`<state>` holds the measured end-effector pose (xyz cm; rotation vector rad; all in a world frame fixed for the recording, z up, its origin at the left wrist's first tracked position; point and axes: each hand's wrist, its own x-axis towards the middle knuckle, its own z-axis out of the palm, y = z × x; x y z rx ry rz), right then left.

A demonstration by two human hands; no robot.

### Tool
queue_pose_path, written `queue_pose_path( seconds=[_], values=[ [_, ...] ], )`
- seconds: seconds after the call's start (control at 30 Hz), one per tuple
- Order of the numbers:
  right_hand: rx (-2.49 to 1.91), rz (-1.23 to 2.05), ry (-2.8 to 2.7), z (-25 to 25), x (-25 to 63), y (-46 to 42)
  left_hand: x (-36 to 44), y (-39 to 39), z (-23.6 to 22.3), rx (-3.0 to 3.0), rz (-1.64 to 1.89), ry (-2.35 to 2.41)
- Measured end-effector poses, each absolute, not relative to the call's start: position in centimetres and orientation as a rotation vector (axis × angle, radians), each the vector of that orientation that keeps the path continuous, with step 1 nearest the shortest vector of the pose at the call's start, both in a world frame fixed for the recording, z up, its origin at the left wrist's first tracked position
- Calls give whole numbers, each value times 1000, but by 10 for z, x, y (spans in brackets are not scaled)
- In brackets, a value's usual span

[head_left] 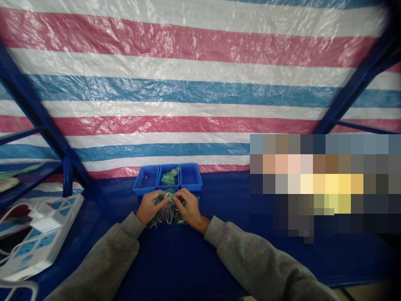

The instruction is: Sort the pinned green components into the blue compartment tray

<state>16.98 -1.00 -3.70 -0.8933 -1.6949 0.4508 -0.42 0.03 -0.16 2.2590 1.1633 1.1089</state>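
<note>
Nearest: grey sweatshirt sleeves [103, 259] come in from both lower corners, the forearms meeting towards the middle of the bench.
left hand [152, 206]: fingers curled and pressed in on a crumpled green plastic packet [164, 200], pinching it from the near left.
right hand [189, 207]: closed over the same packet from the other side, its knuckles almost touching the left hand.
Packet's place: between the hands, just in front of the bins, above a loose heap of small metal pins [164, 214].
Handling: the packet looks light, soft and slick, so its gathered folds seem the surest hold; the pins look stiff, thin and quick to scatter, best pinched singly by the shank.
Bins: three blue plastic bins [168, 179] stand side by side; the left holds a few pins [144, 180], the middle a second green packet [170, 176].
Surface: a blue workbench [178, 263], with a white power strip [40, 238] and its cords at the left.
Room: a striped plastic tarp [188, 96] hangs behind a blue steel frame [34, 121]; a pixelated patch hides part of the right side.
</note>
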Motion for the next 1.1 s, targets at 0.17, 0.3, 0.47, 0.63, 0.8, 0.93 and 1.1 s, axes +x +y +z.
queue_pose_path(
  seconds=[0.17,0.3,0.47,0.63,0.8,0.93,1.1],
  values=[
    [-915,442,-1698,-39,170,-10,-7,3,-4,2216,1099,1157],
    [-924,435,-1698,-39,169,-10,-6,4,-8,2174,1099,1165],
    [-932,437,-1676,-38,169,-10,-5,4,-11,2156,1109,1140],
    [-938,461,-1670,-41,169,-9,-8,7,-12,2163,1150,1168],
    [-941,501,-1640,-42,169,-8,-6,6,-12,1999,1223,1152],
    [-884,566,-1621,-40,171,-11,-1,2,-9,1736,1199,1053],
    [-802,473,-1658,-41,171,-10,2,-2,-5,1582,1138,951]
  ],
)
